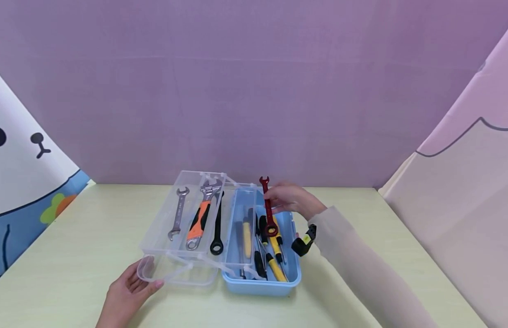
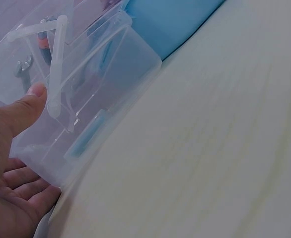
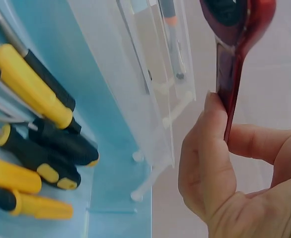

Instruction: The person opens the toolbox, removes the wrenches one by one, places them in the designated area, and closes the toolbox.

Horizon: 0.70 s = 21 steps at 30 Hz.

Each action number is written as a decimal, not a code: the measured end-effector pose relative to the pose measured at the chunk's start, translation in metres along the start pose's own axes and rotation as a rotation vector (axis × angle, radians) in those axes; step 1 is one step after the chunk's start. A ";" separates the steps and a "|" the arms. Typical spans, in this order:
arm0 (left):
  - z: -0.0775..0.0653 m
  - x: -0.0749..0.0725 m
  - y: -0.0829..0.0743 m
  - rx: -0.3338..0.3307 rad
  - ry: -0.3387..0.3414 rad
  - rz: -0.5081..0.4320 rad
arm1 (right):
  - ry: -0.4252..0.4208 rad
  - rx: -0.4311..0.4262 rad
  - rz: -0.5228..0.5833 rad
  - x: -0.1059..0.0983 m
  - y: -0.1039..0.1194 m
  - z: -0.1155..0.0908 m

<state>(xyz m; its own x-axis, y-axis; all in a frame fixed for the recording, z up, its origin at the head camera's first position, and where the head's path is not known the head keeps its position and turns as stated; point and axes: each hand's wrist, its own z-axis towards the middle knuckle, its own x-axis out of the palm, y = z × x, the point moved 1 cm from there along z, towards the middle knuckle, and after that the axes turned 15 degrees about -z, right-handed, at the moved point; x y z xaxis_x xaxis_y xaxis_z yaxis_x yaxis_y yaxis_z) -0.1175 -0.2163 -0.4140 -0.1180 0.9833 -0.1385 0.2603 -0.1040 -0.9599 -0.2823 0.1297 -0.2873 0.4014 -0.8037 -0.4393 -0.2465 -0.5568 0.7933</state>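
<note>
My right hand [image 1: 292,199] pinches a red combination wrench [image 1: 268,210] between thumb and fingers, upright over the blue toolbox [image 1: 264,289]. In the right wrist view the wrench's ring end [image 3: 257,20] stands above the fingertips. Several yellow-and-black screwdrivers [image 3: 31,82] lie inside the box. My left hand [image 1: 124,291] holds the front corner of the toolbox's clear lid [image 1: 196,278], thumb above and fingers below. Over the lid, a clear tray [image 1: 159,241] carries a silver open-end wrench [image 1: 178,216], an orange-handled adjustable wrench [image 1: 199,221] and a black wrench [image 1: 218,228].
Clear hinge arms [image 1: 212,262] link the tray to the box. The pale wooden table [image 1: 360,237] runs back to a purple cloth backdrop [image 1: 254,100]. A black device [image 1: 305,241] is strapped at the right wrist.
</note>
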 end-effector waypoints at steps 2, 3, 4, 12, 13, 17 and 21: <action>0.000 0.000 0.000 0.004 0.003 -0.003 | -0.008 0.004 -0.002 -0.004 -0.002 -0.001; 0.000 0.000 0.001 0.007 0.004 -0.004 | -0.010 0.002 -0.004 -0.006 -0.003 -0.001; -0.001 0.000 0.001 0.010 0.005 -0.006 | -0.006 -0.005 -0.006 -0.007 -0.005 -0.002; 0.001 -0.001 0.001 0.012 -0.001 0.020 | 0.037 -0.032 -0.030 -0.024 -0.015 -0.011; 0.001 -0.001 0.001 0.009 -0.002 0.020 | 0.038 -0.029 -0.027 -0.026 -0.017 -0.012; 0.002 0.000 0.002 0.006 -0.005 0.020 | 0.020 -0.011 -0.031 -0.032 -0.022 -0.014; 0.001 0.000 0.002 0.010 -0.009 0.021 | 0.007 0.004 -0.018 -0.038 -0.031 -0.015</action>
<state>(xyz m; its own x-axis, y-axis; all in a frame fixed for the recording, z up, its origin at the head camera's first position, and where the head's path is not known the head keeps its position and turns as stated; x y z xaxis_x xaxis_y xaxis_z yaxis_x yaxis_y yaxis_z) -0.1183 -0.2170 -0.4161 -0.1208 0.9795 -0.1609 0.2535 -0.1263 -0.9591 -0.2763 0.1804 -0.2888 0.4115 -0.7924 -0.4504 -0.2426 -0.5715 0.7839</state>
